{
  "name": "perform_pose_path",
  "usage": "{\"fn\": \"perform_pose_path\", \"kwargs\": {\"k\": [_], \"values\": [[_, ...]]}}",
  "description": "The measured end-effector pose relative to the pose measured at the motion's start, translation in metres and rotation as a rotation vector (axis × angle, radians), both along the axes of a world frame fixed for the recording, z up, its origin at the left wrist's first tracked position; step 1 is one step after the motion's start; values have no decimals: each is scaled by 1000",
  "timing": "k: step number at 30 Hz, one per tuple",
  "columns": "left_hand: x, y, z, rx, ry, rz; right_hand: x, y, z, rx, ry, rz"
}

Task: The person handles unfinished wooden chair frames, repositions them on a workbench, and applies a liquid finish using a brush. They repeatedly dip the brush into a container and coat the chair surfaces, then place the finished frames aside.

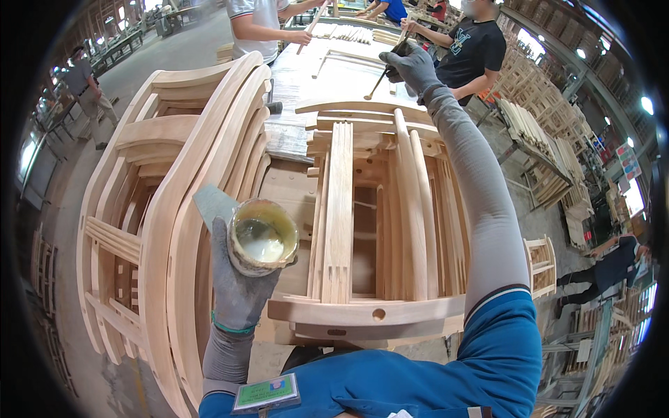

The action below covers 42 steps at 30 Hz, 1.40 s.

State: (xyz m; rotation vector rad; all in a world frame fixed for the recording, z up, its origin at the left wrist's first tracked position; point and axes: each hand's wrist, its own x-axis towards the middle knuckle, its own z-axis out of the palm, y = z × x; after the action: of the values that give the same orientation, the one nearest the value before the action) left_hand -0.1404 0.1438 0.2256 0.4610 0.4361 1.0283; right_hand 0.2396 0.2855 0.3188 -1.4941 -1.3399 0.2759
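Head view: a round, glue-crusted cup of pale glue (pixel 263 237) sits in my grey-gloved left hand (pixel 237 282), fingers wrapped around it, above stacked pale wooden chair frames (pixel 362 230). My right hand (pixel 412 67), outstretched, grips a thin dark brush (pixel 380 82) over the workbench (pixel 306 70).

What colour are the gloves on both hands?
Grey, seen in the head view: left hand holds a glue cup, right hand a stick.

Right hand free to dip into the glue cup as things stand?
Probably yes, after a long pull back. The right hand is stretched far out over the wooden frames, holding a thin stick. The glue cup sits open-topped in the left hand, with nothing covering it.
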Motion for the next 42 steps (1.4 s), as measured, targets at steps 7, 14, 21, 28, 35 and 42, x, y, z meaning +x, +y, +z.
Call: {"fn": "perform_pose_path", "kwargs": {"k": [7,14,21,28,35,42], "values": [[-11,14,-13,-7,82,92,4,35,-13,-123,-166,-8],[-19,16,-25,605,649,347,-5,49,-7,-234,-288,63],[-23,19,-22,790,854,365,-1,49,-1,-268,-277,34],[-12,18,-8,104,115,75,22,14,4,-126,-125,64],[0,4,13,284,112,41,-40,-127,71,120,-16,324],[26,-44,41,191,-252,-364,-117,-279,48,253,142,570]]}}
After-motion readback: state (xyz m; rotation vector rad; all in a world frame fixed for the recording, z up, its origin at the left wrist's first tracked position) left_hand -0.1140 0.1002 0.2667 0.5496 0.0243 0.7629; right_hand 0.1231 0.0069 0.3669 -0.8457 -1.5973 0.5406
